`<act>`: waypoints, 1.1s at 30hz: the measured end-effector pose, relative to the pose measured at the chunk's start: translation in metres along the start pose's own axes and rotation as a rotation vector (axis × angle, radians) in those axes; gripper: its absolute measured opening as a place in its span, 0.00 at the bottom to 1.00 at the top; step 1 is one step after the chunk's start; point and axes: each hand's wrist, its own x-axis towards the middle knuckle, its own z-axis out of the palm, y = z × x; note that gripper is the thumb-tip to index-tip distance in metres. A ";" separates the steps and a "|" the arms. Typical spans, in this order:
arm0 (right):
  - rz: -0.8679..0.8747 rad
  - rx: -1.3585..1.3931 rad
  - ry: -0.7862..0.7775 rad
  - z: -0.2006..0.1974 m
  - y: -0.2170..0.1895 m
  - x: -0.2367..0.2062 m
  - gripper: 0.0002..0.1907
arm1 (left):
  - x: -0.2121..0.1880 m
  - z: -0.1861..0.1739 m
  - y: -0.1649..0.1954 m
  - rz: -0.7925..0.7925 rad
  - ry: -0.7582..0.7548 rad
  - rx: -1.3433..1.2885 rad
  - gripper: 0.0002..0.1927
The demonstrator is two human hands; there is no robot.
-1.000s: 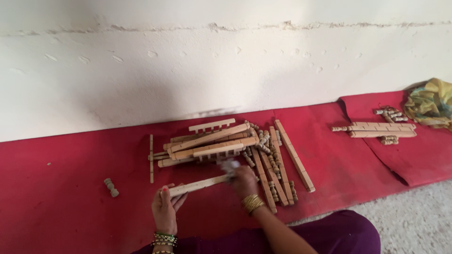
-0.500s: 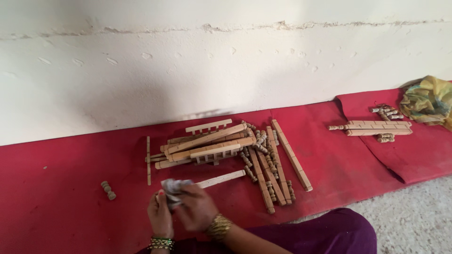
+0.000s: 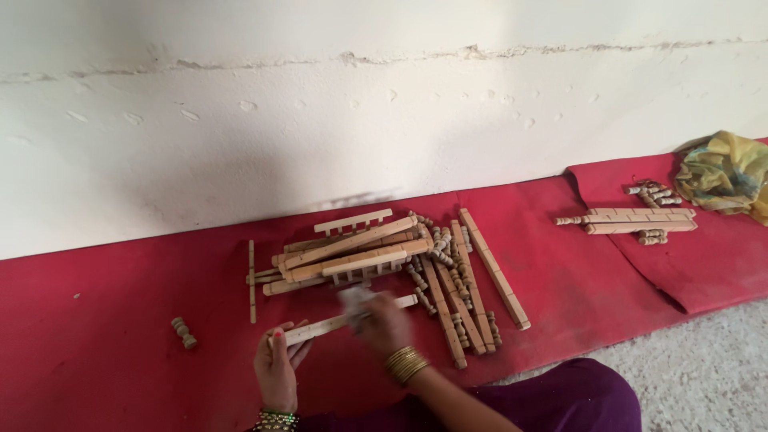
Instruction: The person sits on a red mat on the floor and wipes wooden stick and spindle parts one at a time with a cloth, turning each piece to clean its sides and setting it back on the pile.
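My left hand [image 3: 278, 370] grips the near end of a long pale wooden strip [image 3: 320, 326] that lies slanted on the red carpet [image 3: 104, 376]. My right hand [image 3: 382, 322], blurred with motion, presses a small greyish pad [image 3: 354, 298] against the middle of that strip. Just beyond the hands sits a pile of wooden slats, comb-like rails and turned spindles [image 3: 376, 256]. Gold bangles ring the right wrist, green and red ones the left.
A single turned wooden spindle [image 3: 183, 332] lies alone at the left. A second small stack of wooden pieces [image 3: 636, 220] and a yellow-green cloth [image 3: 724, 172] rest on the carpet at the right. A white wall rises behind; grey floor at lower right.
My right hand has slid from the strip's left end, near my left hand, to its middle with the pad. The left hand keeps its hold on the strip's end.
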 end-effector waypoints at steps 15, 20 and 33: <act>0.365 0.106 -0.178 -0.003 0.032 0.019 0.06 | -0.003 0.008 0.010 -0.041 0.027 0.038 0.20; 0.188 -0.010 0.124 -0.010 0.051 0.034 0.18 | -0.006 0.011 0.016 -0.056 0.006 0.022 0.23; -0.624 0.172 0.052 0.030 -0.056 -0.025 0.14 | 0.008 -0.018 -0.020 0.034 -0.013 0.108 0.24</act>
